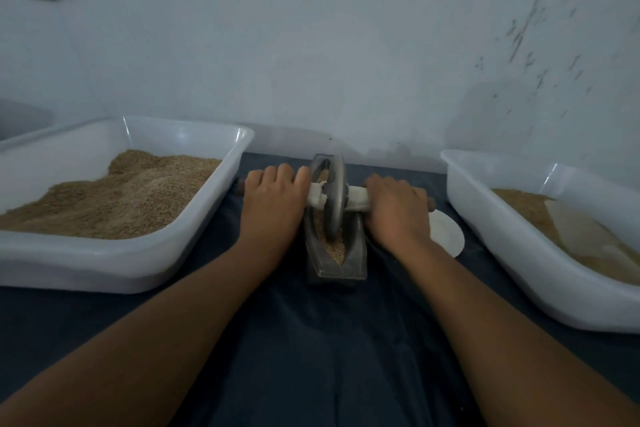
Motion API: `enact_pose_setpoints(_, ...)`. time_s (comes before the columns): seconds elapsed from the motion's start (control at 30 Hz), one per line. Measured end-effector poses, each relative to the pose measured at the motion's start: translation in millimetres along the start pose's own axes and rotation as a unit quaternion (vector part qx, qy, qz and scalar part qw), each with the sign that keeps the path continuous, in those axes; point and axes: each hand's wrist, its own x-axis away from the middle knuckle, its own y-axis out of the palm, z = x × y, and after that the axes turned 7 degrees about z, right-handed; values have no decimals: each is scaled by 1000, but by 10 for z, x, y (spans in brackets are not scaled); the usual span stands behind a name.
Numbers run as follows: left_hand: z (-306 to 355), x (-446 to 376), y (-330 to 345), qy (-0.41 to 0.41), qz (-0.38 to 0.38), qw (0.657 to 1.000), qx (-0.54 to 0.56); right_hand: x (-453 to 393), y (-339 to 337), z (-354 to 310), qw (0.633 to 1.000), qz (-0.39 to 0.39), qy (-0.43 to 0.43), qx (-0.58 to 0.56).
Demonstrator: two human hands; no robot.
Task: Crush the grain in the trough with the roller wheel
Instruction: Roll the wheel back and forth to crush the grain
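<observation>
wheel [334, 198] stands on edge in the trough [334, 253] at frame centre, its rim sunk in the grain [336, 248]. my left hand [273, 201] and right hand [396, 210] each clench an end of the axle [356, 201], one per side, i judge so the push stays level and the disc upright. wheel is grey metal, trough narrow and dark, grain tan and gritty. white tubs [221, 218] flank it.

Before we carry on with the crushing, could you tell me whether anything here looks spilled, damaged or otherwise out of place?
Mostly tidy. The pale wrapping on the roller wheel's handle looks torn and ragged beside the left hand. A whitish sheet lies half sunk in the grain of the right tray. No grain shows on the dark cloth.
</observation>
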Motion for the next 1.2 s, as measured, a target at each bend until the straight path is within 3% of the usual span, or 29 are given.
enact_pose_setpoints(0.5,1,184,-181,-12,0,1000,15,278,-165,-77,998,56,-11,37)
enact_pose_setpoints(1.2,-65,-199,196,-7,-31,999,-14,-293,162,33,999,-16,-22,30)
